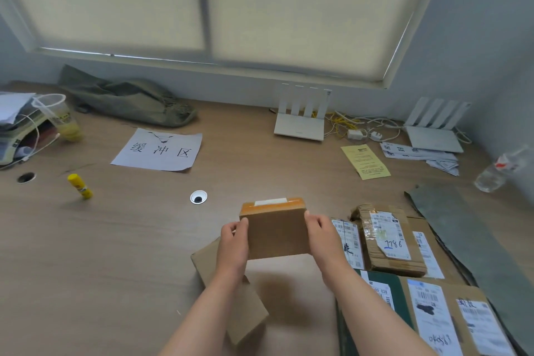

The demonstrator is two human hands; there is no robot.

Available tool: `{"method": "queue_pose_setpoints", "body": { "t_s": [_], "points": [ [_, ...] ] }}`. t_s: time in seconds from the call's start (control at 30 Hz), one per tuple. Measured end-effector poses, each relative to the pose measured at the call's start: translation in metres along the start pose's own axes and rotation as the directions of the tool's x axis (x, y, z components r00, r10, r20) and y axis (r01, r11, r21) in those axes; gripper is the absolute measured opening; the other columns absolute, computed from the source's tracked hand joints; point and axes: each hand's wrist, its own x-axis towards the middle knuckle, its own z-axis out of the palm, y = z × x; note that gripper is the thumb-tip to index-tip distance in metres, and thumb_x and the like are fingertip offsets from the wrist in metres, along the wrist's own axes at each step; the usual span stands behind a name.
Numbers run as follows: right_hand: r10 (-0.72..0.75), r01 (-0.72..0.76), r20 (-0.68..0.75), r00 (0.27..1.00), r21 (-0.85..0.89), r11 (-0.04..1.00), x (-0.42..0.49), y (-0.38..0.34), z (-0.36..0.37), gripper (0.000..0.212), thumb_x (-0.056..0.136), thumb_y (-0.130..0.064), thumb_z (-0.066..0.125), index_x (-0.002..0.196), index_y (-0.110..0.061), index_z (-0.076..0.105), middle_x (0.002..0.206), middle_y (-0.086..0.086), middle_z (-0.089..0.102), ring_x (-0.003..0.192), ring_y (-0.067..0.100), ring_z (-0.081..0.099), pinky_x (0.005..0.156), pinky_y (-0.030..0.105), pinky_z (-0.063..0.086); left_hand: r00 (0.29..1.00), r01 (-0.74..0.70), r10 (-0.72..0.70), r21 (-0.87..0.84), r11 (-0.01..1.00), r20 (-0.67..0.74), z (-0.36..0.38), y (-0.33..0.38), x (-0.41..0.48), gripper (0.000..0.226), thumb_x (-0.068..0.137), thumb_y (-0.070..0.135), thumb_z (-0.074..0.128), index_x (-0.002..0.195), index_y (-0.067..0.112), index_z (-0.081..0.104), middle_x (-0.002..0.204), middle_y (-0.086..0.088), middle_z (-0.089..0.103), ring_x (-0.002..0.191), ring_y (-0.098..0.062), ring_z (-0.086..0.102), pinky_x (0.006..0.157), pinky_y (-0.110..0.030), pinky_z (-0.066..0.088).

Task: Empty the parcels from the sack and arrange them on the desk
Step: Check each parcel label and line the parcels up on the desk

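Note:
A small brown cardboard parcel [276, 230] with orange tape and a white label on its top edge is held up above the wooden desk [101, 254]. My left hand [233, 243] grips its left side and my right hand [322, 235] grips its right side. Under my left forearm lies another flat brown parcel [245, 306]. To the right, several labelled parcels lie side by side, among them a crumpled taped one [390, 240] marked 1786 and a dark green one [387, 283]. An olive cloth sack [127, 98] lies slumped at the back left of the desk.
A sheet of paper with large characters [159, 150], a yellow glue stick [80, 185] and a plastic cup [59, 115] are on the left. Two white routers [300, 121] [433, 130] with cables stand by the wall. A plastic bottle [500, 170] and grey-green sheet [474, 234] lie right.

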Motion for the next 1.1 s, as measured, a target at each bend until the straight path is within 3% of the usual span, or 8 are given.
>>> {"method": "queue_pose_setpoints", "body": {
  "t_s": [0.2,0.4,0.5,0.63,0.7,0.8,0.93,1.1],
  "points": [
    [-0.022,0.018,0.025,0.999,0.167,0.986,-0.043,-0.011,-0.003,0.064,0.079,-0.078,0.046,0.105,-0.022,0.061,0.109,0.008,0.068,0.105,0.024,0.064,0.096,0.053,0.054,0.99,-0.13,0.135,-0.107,0.986,0.041,-0.023,0.016,-0.032,0.059,0.069,0.068,0.062,0.102,0.019,0.058,0.105,-0.001,0.063,0.099,-0.017,0.06,0.103,-0.055,0.05],
    [-0.131,0.113,0.038,0.991,0.313,0.943,-0.089,-0.026,-0.01,0.063,0.069,-0.066,0.062,0.115,-0.023,0.06,0.115,0.008,0.065,0.107,0.02,0.063,0.099,0.051,0.053,0.954,-0.242,0.267,-0.173,0.955,0.137,-0.049,0.022,-0.058,0.062,0.066,0.061,0.07,0.117,0.026,0.062,0.123,-0.01,0.067,0.112,-0.025,0.064,0.106,-0.055,0.046],
    [-0.195,0.154,0.085,0.977,0.35,0.924,-0.105,-0.031,-0.016,0.051,0.078,-0.051,0.057,0.123,-0.028,0.06,0.118,0.002,0.067,0.107,0.016,0.063,0.095,0.042,0.055,0.922,-0.31,0.34,-0.169,0.935,0.185,-0.057,0.025,-0.069,0.061,0.071,0.053,0.068,0.126,0.029,0.063,0.124,-0.005,0.07,0.119,-0.026,0.063,0.107,-0.052,0.047],
    [-0.223,0.176,0.14,0.965,0.288,0.941,-0.12,-0.035,-0.023,0.03,0.09,-0.038,0.049,0.116,-0.033,0.063,0.111,-0.006,0.068,0.109,0.013,0.058,0.086,0.031,0.048,0.906,-0.349,0.375,-0.154,0.924,0.196,-0.062,0.026,-0.087,0.059,0.072,0.039,0.065,0.13,0.03,0.063,0.123,-0.005,0.07,0.118,-0.022,0.064,0.104,-0.041,0.049],
    [-0.196,0.155,0.14,0.97,0.26,0.953,-0.122,-0.032,-0.028,0.026,0.097,-0.027,0.045,0.113,-0.034,0.064,0.109,-0.005,0.068,0.11,0.015,0.057,0.089,0.035,0.048,0.907,-0.351,0.374,-0.141,0.926,0.193,-0.061,0.025,-0.097,0.051,0.079,0.025,0.062,0.129,0.03,0.062,0.117,-0.002,0.072,0.109,-0.019,0.065,0.093,-0.035,0.051],
    [-0.15,0.101,0.149,0.977,0.293,0.951,-0.124,-0.028,-0.036,0.03,0.092,-0.035,0.046,0.116,-0.031,0.063,0.112,0.0,0.07,0.114,0.021,0.059,0.098,0.048,0.049,0.917,-0.327,0.357,-0.18,0.928,0.179,-0.056,0.022,-0.109,0.034,0.097,0.009,0.053,0.126,0.025,0.061,0.109,0.002,0.07,0.093,-0.009,0.064,0.082,-0.031,0.049],
    [-0.124,0.078,0.117,0.985,0.337,0.938,-0.121,-0.02,-0.044,0.025,0.102,-0.042,0.046,0.113,-0.024,0.06,0.113,0.007,0.069,0.11,0.023,0.064,0.096,0.053,0.055,0.93,-0.302,0.338,-0.225,0.927,0.146,-0.049,0.017,-0.12,0.023,0.1,0.026,0.055,0.121,0.016,0.059,0.11,-0.007,0.068,0.084,-0.006,0.066,0.083,-0.04,0.051],
    [-0.169,0.121,0.097,0.981,0.377,0.918,-0.118,-0.018,-0.054,0.013,0.098,-0.023,0.058,0.11,-0.019,0.058,0.112,0.014,0.07,0.104,0.032,0.068,0.09,0.05,0.056,0.918,-0.336,0.375,-0.246,0.909,0.133,-0.041,0.017,-0.122,0.058,0.066,0.042,0.072,0.111,0.01,0.058,0.11,-0.012,0.071,0.096,-0.025,0.065,0.088,-0.051,0.051]
  ]
}}
